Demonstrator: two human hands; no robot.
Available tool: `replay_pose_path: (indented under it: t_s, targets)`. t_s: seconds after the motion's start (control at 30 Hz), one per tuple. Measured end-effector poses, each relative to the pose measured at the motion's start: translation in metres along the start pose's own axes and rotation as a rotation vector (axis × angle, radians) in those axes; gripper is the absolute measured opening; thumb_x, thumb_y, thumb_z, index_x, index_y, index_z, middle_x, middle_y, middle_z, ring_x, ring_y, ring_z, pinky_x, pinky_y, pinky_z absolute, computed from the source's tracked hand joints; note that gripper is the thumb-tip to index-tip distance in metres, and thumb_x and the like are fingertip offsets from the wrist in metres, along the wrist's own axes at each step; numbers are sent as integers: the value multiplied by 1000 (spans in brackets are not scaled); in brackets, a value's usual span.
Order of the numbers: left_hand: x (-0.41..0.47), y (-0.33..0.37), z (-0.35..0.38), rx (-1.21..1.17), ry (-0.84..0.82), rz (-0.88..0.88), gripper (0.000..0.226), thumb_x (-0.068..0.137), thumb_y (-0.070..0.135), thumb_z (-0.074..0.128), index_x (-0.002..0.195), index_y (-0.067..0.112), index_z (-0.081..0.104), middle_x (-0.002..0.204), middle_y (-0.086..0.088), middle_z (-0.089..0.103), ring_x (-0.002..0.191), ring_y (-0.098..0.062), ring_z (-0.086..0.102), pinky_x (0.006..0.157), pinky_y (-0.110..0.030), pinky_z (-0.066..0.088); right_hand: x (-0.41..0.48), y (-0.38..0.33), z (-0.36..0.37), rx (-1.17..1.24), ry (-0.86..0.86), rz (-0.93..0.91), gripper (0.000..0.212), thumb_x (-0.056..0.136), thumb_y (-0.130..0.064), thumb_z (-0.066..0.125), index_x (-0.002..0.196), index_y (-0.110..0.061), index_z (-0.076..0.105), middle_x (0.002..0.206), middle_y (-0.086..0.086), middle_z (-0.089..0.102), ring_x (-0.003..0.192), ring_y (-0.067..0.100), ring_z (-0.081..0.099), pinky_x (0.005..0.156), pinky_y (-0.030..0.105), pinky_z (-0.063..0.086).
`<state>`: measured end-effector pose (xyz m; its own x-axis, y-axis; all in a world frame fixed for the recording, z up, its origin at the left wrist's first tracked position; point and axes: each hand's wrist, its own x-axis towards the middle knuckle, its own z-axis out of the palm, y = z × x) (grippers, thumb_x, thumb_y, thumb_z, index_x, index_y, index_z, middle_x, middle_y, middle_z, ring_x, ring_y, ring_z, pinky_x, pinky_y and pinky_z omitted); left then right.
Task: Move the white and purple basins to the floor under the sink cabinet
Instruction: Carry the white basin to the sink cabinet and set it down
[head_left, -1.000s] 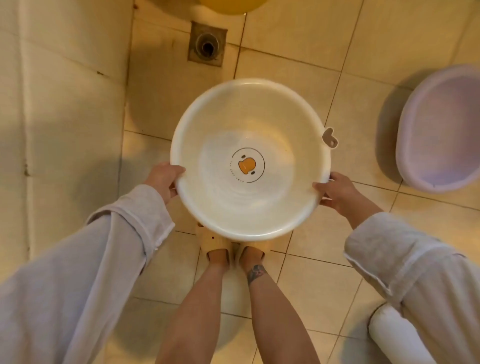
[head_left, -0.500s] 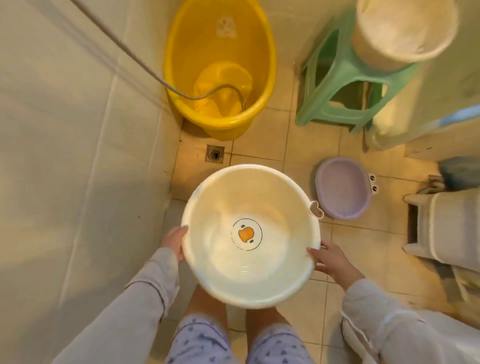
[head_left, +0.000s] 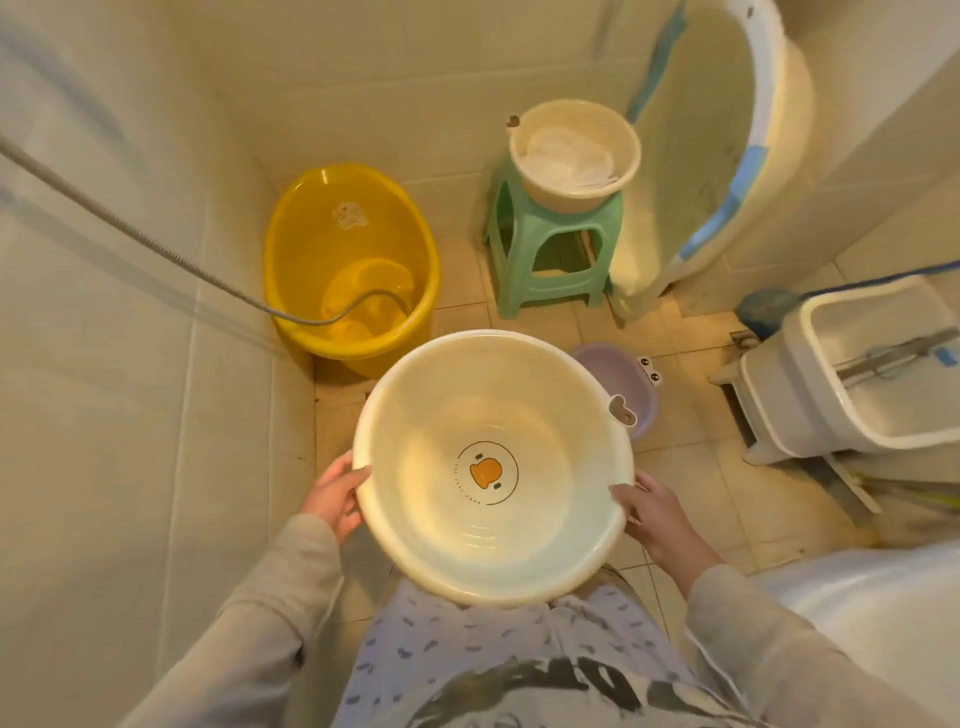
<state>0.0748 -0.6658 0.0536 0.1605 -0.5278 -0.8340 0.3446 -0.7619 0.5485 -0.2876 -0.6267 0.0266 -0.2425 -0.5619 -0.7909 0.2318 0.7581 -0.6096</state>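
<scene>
Nearest, grey sleeves reaching forward over patterned lilac trousers. Left hand (head_left: 335, 496) clamped on the left rim of the white basin (head_left: 441, 499), thumb over the lip, fingers beneath. Right hand (head_left: 655, 517) gripping the right rim likewise, fingers curled under the edge. Basin held level in front of the waist, well above the tiled floor (head_left: 696, 467), mouth up, empty, with an orange duck print (head_left: 485, 472) at the centre of its bottom and a small hanging tab (head_left: 622, 410) on the upper right of the rim.

Just beyond, partly hidden behind the white basin's far right edge, the purple basin (head_left: 626, 374) resting on the floor, mouth up, a tab with two eye marks (head_left: 649, 369) on its right side.

To the right, a white step-like plastic unit (head_left: 810, 395) standing on the floor.

Farther left, a yellow tub (head_left: 311, 244) against the wall, with a metal shower hose (head_left: 156, 247) drooping into it from the upper left.

Farther back, a green plastic stool (head_left: 550, 249) carrying a cream basin (head_left: 576, 195) with white cloth (head_left: 566, 156) inside. Beside the stool, a large white tub with blue trim (head_left: 717, 135) leaning upright against the wall.
</scene>
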Motion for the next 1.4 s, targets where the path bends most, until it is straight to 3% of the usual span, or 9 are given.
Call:
replay_pose_path:
  t_s: [0.23,0.37,0.5,0.6,0.77,0.93,1.03,1.17,1.4]
  targets:
    - [15,8,57,217,-219,-116,40,92,6,47,129,21,49,92,-5,65,81,-19,61,71,-36,53,-43,48,-44,294,234,-15,35,84,-3,57,119,-11,59,98,8,67,79,22,61,63,31,50]
    - [16,18,86,391,-332,-210,17,93,9,45,94,19,59,65,-2,67,63,-16,56,51,-26,57,-81,101,-45,538,416,-11,37,83,-6,60,118,-18,59,98,2,68,85,22,62,65,31,50]
    - [11,23,115,607,-440,-231,15,91,11,49,83,17,59,55,-1,70,68,-17,60,65,-35,55,-129,156,-19,798,590,-14,26,81,-4,61,101,-20,64,86,-3,68,75,14,61,52,23,51]
    - [0,13,137,760,-505,-226,11,90,11,52,80,13,57,44,-2,66,69,-19,55,47,-27,56,-164,198,8,946,680,-25,18,82,-5,61,87,-22,64,87,-1,68,76,13,62,57,25,52]
    - [-29,-30,170,1083,-644,-211,8,87,12,53,80,11,56,76,-5,55,68,-20,52,44,-23,54,-216,259,56,1221,894,-53,22,84,1,58,95,-18,62,88,1,68,79,16,62,58,25,54]
    - [-81,-91,189,1451,-839,-141,11,85,7,53,79,15,58,79,-4,55,69,-21,53,61,-34,46,-269,318,94,1457,1089,-118,29,85,3,57,109,-13,61,94,5,67,83,22,61,57,22,56]
    - [-115,-128,188,1591,-940,-114,10,84,5,55,85,14,59,79,-4,58,71,-21,56,63,-34,49,-295,353,113,1568,1172,-141,23,86,2,56,98,-15,64,88,4,68,76,18,62,53,19,54]
    - [-158,-184,175,1715,-1042,-93,12,80,5,57,87,13,63,78,-2,61,72,-21,58,63,-32,49,-322,402,125,1699,1257,-159,40,86,1,55,123,-16,58,101,6,66,85,21,61,66,31,51]
    - [-225,-302,132,1802,-1071,-63,15,78,6,54,80,17,65,76,-2,63,69,-20,57,59,-30,48,-390,494,108,1760,1309,-156,45,86,-4,57,130,-12,56,114,11,66,100,28,61,75,35,50]
